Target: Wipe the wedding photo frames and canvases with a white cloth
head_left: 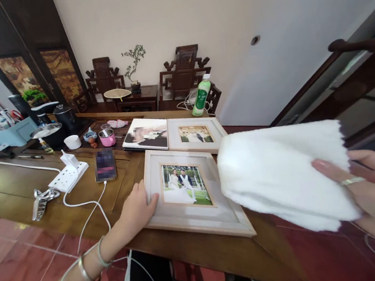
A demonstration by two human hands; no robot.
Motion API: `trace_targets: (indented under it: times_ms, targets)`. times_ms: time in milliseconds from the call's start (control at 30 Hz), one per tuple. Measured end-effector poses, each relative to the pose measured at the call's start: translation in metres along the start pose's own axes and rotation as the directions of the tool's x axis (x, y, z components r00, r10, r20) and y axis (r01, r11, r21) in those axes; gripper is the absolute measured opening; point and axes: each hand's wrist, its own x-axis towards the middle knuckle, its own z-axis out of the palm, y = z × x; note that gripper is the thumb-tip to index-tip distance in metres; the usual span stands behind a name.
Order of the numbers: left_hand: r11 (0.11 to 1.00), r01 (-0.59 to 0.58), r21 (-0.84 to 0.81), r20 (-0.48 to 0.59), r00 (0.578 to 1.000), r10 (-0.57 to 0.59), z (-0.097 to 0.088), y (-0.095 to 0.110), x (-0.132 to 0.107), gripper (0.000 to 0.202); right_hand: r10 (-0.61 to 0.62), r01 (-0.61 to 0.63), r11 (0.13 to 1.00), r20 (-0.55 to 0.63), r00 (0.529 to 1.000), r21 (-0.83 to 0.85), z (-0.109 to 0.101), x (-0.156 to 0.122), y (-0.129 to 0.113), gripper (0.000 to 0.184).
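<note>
Phone (pixel 105 165) near white power strip (pixel 71 176)

On the person's bare left forearm (pixel 123 231) I can see a shiny silver bangle (pixel 83 269) and, nearer the wrist, a slimmer, pale greenish bangle (pixel 100 251). A narrow, silvery ring (pixel 352 181) circles one of the right fingers (pixel 329 169). Lower down, the black legwear (pixel 150 267) has a white stripe (pixel 126 278) running lengthwise.
</note>
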Motion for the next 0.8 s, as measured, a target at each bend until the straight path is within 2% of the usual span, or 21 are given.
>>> trace_targets:
  times_ms: [67, 133, 200, 267, 333, 433, 567, 667, 733, 800]
  targets:
    - [0.978, 0.036, 0.206, -0.069, 0.997, -0.022, 0.003, 0.006, -0.002, 0.045, 0.008, -0.01, 1.0, 0.058, 0.998, 0.029, 0.012, -0.004, 0.003, 0.038]
    - [0.934, 0.014, 0.357, -0.158, 0.986, 0.045, 0.009, 0.013, -0.002, 0.044, 0.02, -0.026, 0.999, 0.123, 0.992, 0.047, 0.023, -0.005, 0.011, 0.038]
    - [0.886, -0.023, 0.463, -0.202, 0.971, 0.131, 0.015, 0.02, -0.002, 0.037, 0.029, -0.039, 0.998, 0.187, 0.982, 0.047, 0.033, -0.005, 0.021, 0.037]
    - [0.846, -0.068, 0.529, -0.18, 0.965, 0.19, 0.019, 0.026, -0.002, 0.033, 0.037, -0.047, 0.998, 0.255, 0.966, 0.034, 0.042, -0.006, 0.031, 0.037]
    - [0.825, -0.138, 0.548, -0.131, 0.96, 0.247, 0.022, 0.03, -0.001, 0.038, 0.035, -0.045, 0.999, 0.303, 0.952, 0.027, 0.049, -0.008, 0.039, 0.039]
    - [0.83, -0.26, 0.494, -0.066, 0.94, 0.334, 0.022, 0.031, 0.0, 0.039, 0.021, -0.029, 0.999, 0.382, 0.924, 0.016, 0.056, -0.015, 0.049, 0.04]
    - [0.89, -0.358, 0.281, -0.054, 0.92, 0.387, 0.018, 0.024, 0.004, 0.036, -0.009, 0.018, 1.0, 0.454, 0.891, -0.014, 0.064, -0.024, 0.062, 0.04]
    - [0.923, -0.352, 0.154, -0.077, 0.927, 0.367, 0.015, 0.02, 0.007, 0.038, -0.129, 0.163, 0.986, 0.486, 0.864, -0.027, 0.072, -0.025, 0.07, 0.035]
    - [0.923, -0.373, 0.098, -0.052, 0.924, 0.379, 0.014, 0.019, 0.008, 0.037, -0.215, 0.279, 0.959, 0.547, 0.81, -0.037, 0.077, -0.024, 0.071, 0.03]
    - [0.916, -0.398, 0.054, -0.016, 0.917, 0.399, 0.012, 0.019, 0.01, 0.038, -0.305, 0.441, 0.891, 0.58, 0.755, -0.106, 0.079, -0.023, 0.068, 0.029]
